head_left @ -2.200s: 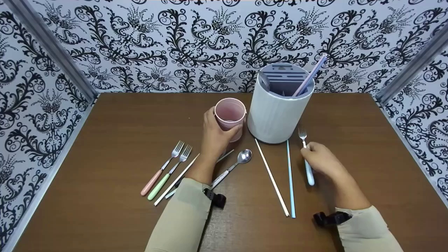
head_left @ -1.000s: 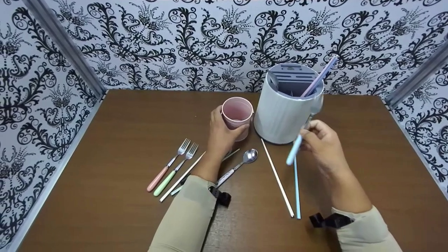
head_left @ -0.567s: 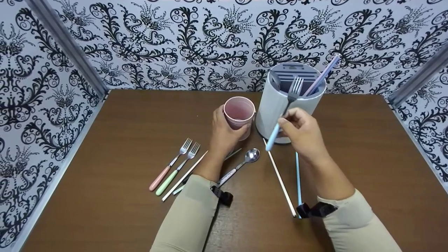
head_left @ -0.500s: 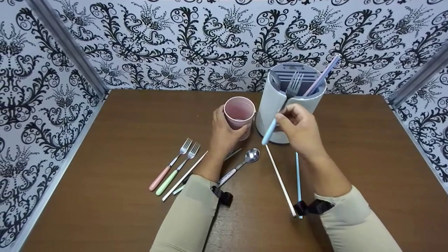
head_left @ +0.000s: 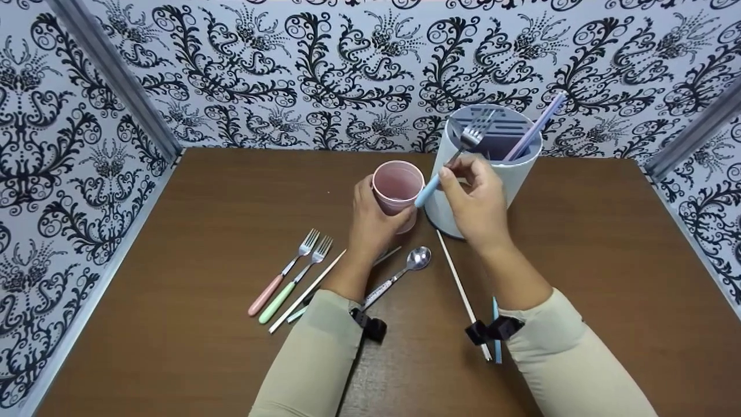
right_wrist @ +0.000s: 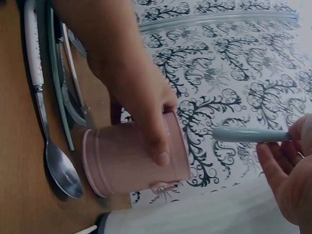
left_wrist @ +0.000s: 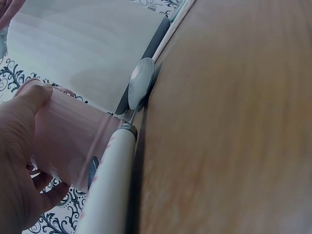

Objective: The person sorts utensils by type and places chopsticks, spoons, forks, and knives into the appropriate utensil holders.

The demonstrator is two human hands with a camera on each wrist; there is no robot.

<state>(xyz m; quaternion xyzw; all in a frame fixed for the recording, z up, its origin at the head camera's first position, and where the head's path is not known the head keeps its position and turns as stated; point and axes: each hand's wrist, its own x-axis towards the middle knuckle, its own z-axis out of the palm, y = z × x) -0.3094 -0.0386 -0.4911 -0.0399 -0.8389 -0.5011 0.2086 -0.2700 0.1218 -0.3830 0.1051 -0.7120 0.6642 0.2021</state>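
Head view: with the blue-handled fork (head_left: pixel 472 138) pinched in the right hand (head_left: pixel 479 207), guide its handle (head_left: pixel 428 191) past the pink cup (head_left: pixel 398 178), clasped by the left hand (head_left: pixel 373 223), just left of that pinch.

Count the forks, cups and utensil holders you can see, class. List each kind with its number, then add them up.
Forks: 3 (pink-handled fork, green-handled fork, blue-handled fork in the right hand)
Cups: 1 (pink cup in the left hand)
Utensil holders: 1 (white holder)
Total: 5
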